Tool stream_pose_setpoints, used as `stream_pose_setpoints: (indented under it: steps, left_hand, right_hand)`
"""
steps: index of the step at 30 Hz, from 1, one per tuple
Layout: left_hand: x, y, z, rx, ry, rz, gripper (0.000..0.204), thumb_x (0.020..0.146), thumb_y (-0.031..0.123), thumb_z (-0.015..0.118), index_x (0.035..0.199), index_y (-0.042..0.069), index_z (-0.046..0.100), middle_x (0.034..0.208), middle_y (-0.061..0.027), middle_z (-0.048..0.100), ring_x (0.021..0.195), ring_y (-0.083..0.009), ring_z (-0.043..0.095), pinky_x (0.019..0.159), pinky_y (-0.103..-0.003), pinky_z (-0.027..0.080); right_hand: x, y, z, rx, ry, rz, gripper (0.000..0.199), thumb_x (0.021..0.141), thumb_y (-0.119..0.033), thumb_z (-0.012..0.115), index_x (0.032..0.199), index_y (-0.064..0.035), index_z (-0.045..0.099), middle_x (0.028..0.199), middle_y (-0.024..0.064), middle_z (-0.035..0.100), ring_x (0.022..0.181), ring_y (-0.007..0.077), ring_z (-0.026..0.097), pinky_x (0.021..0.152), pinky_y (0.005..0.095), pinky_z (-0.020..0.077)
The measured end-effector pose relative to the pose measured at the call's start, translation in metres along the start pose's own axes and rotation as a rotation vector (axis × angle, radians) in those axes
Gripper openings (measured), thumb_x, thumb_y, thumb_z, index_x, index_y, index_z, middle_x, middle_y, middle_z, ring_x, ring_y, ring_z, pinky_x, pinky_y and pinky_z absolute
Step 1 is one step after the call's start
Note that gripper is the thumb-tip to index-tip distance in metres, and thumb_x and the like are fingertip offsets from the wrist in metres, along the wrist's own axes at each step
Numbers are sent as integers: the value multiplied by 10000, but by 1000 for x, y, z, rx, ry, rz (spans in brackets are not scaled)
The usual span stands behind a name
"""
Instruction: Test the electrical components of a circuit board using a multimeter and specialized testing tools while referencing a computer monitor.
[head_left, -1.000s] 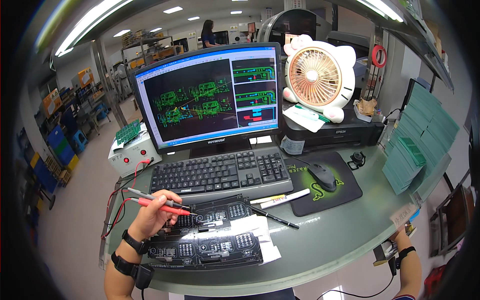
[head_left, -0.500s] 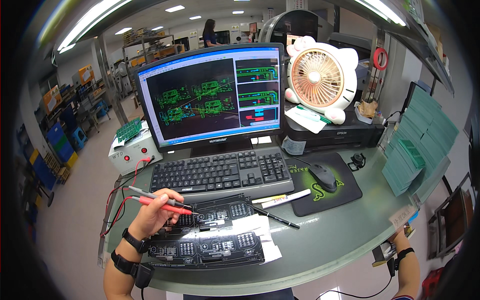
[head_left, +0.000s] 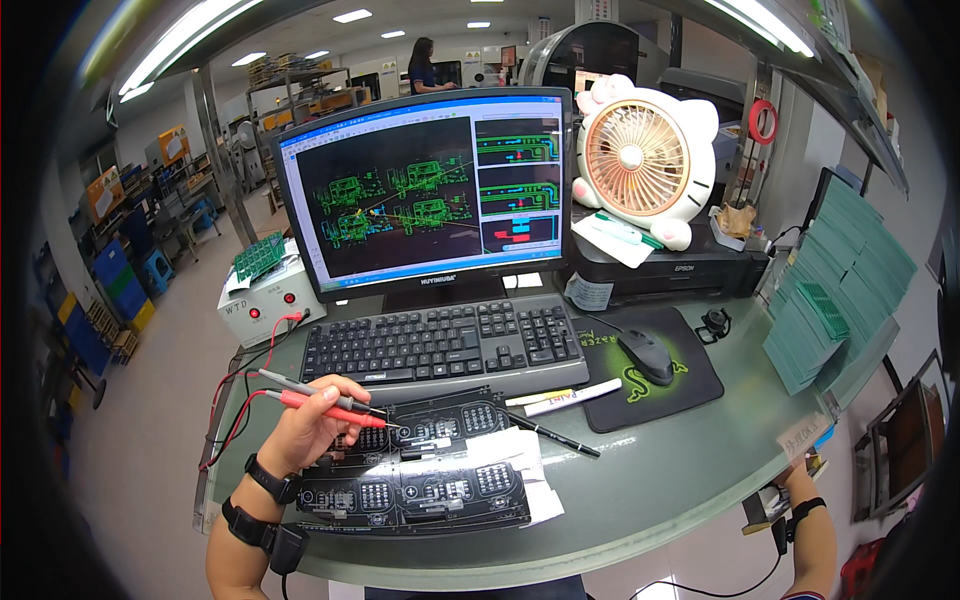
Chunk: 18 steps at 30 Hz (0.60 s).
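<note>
My left hand (head_left: pixel 318 420) is closed around two test probes, a red probe (head_left: pixel 335 408) and a grey one (head_left: pixel 300 384) lying side by side. Their metal tips point right, over the upper half of a black printed circuit board panel (head_left: pixel 375 468) that lies on the desk. I cannot tell whether both tips touch it. Out at the desk's right edge is my right hand (head_left: pixel 797 470), beside a small metal-and-dark box (head_left: pixel 765 505). Its fingers are largely hidden there. White paper (head_left: pixel 545 500) shows at the panel's right side.
Behind the panel are a keyboard (head_left: pixel 450 345) and a monitor (head_left: pixel 420 190) with green circuit traces. A white box (head_left: pixel 265 310) takes the red and black leads. A mouse (head_left: pixel 645 357), black pen (head_left: pixel 555 436), white marker (head_left: pixel 572 397), fan (head_left: pixel 640 150) and stacked green boards (head_left: pixel 850 280) stand around.
The whole view has shifted very slightly. Highlighted marks on the monitor's circuit drawing look a little different. Both hands keep their places, and the probes stay at the same part of the panel.
</note>
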<state>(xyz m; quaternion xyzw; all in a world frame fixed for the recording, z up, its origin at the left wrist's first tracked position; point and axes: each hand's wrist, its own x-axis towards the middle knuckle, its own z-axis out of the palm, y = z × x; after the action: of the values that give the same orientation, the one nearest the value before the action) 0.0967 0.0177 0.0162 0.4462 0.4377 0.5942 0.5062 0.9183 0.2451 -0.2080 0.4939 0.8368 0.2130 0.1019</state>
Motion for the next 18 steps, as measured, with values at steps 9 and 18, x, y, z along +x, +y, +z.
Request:
stream_pose_setpoints:
  steps: [9, 18]
  left_hand:
    - [0, 2, 1, 6, -1, -2, 337, 951, 296, 526, 1025, -25, 596, 855, -109, 614, 658, -142, 617, 558, -255, 542]
    - [-8, 5, 5, 19, -11, -11, 353, 944, 287, 522, 1070, -34, 597, 875, -99, 597, 717, -143, 585, 631, -271, 520]
  right_hand:
    - [0, -4, -28, 143, 26, 15, 371, 741, -391, 588, 1013, -153, 674, 1108, 147, 621, 1088, 375, 546, 949, 527, 404]
    - [-21, 13, -31, 194, -154, 95, 644, 731, -474, 607, 1295, -171, 537, 1387, 136, 476, 1321, 356, 378, 1103, 512, 262]
